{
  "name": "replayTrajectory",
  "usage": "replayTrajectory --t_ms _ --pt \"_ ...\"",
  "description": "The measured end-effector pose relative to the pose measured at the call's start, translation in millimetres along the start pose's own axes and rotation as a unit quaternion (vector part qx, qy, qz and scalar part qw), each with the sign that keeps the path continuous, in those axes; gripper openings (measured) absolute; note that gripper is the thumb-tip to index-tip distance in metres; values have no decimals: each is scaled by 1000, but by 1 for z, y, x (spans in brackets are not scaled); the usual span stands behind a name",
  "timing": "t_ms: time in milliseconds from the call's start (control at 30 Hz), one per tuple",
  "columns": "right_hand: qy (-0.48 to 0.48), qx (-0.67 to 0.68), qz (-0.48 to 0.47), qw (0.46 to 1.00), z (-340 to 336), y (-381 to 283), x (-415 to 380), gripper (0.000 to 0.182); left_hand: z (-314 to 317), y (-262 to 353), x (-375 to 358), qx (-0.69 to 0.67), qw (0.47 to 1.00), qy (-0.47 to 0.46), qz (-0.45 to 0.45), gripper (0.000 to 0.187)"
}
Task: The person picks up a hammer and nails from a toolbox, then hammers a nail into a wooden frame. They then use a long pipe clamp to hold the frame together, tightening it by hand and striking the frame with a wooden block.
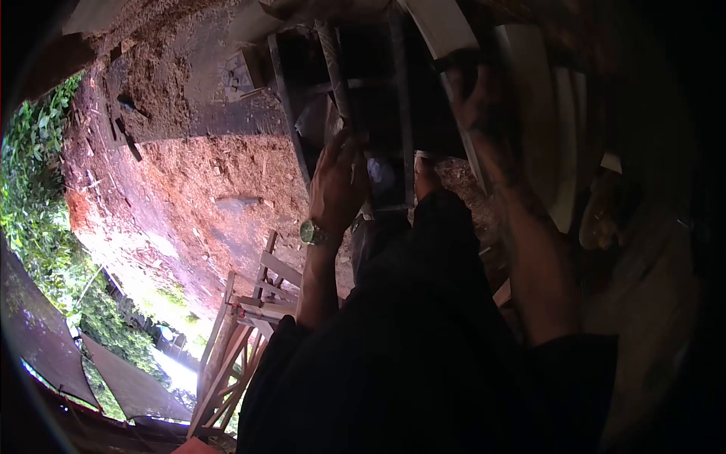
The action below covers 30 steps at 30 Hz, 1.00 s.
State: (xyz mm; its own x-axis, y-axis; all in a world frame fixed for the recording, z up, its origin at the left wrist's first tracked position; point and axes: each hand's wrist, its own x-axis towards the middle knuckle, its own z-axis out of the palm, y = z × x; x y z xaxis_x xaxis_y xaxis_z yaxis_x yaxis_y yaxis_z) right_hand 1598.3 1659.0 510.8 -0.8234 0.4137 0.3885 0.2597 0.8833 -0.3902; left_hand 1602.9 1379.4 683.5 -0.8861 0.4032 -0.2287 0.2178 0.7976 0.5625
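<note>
My left hand (338, 181), with a watch (308, 232) on its wrist, is closed around a long narrow bar (333, 68) that runs over a dark slatted frame (403, 98). The bar passes beneath my fingers and comes out below them. In deep shadow, my right hand (478, 98) is curled beside a pale, long board (442, 30) at the frame's right side. A dark shape lies at its fingertips, too dim to make out. Below the frame, between my arms, a bare foot (427, 178) shows.
Reddish wood shavings (197, 178) cover the ground at left. More pale curved boards (529, 83) stand at right. A wooden frame structure (242, 325) stands at lower left, near my left forearm. Green foliage (34, 151) and hanging sheets (128, 378) lie beyond.
</note>
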Motion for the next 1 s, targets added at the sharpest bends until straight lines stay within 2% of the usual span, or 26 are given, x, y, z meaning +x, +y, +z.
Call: replayTrajectory --t_ms 67,267,367,400,433,500,533,567,633,667,767,867,967,1000 --pt "13 7 -11 1000 -4 -3 3 56 -3 -6 -9 1 1000 12 -24 42" --pt "-72 -24 23 997 -40 -20 12 52 9 -21 -49 19 997 50 -56 42" --pt "-46 -61 -1 997 -35 -18 9 53 32 -24 -69 25 994 90 -53 46" --pt "4 -163 -112 980 -29 -7 4 53 39 -20 -76 63 990 91 -83 50" --pt "56 -260 -223 938 -25 9 0 53 51 -21 -78 48 988 116 -90 49" --pt "60 -264 -226 936 -28 5 0 53 75 -28 -79 16 980 166 -108 47" --pt "9 -174 -118 978 -28 -4 2 53 83 -32 -81 -28 981 149 -118 47" --pt "-45 -82 -8 996 -30 -13 4 52 87 -34 -83 -22 979 154 -130 48" --pt "-8 -61 -6 998 -11 -6 3 51 85 -38 -74 -9 975 167 -149 51" --pt "9 -49 -11 999 -4 -4 1 50 79 -40 -58 102 948 282 -104 49" --pt "-61 -39 7 997 -20 -12 9 49 70 -73 -31 33 956 288 -37 44" --pt "-46 -1 -22 999 -20 -13 7 41 63 -97 -8 -34 978 207 3 38" --pt "-54 4 -24 998 -11 -3 5 39 62 -110 -4 -68 970 225 -54 32" --pt "-53 2 -32 998 -12 -5 5 39 56 -109 -10 -21 966 240 -96 28"
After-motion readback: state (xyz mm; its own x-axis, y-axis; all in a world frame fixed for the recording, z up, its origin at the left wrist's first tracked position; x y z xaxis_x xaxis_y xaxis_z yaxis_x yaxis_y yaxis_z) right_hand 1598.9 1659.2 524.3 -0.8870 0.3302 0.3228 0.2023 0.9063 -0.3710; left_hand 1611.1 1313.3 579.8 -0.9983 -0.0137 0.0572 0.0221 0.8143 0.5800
